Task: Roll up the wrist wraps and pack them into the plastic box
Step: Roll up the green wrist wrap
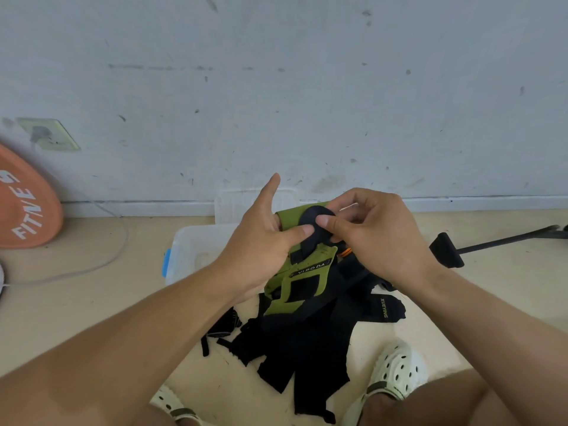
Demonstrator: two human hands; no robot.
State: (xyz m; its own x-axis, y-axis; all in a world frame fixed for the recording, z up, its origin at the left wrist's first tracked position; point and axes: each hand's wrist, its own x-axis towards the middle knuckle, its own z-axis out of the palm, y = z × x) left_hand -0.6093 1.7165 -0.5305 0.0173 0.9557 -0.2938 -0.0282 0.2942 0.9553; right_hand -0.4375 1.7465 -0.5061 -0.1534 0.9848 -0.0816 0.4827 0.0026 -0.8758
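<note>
Above the clear plastic box (196, 250), my left hand (261, 241) and right hand (372, 235) pinch the green-and-black fabric wrist wrap (302, 259), holding it taut to start a roll.

Scuffed pale wall (307, 87) is meeting a beige floor (76, 302), wall socket (49, 135) sitting low left.

We see a pale beige floor (92, 302) meeting a scuffed white wall. On it rests a clear plastic box (196, 250) with a blue latch, close to the wall. Nearer us lies a heap of black wrist wraps (301, 358), one lettered XUEYING. An orange weight plate (24, 204) stands at left, perhaps leaning on the wall, with a white cable (101, 262) curving beside it. A black bar (491, 242) lies at right.
</note>
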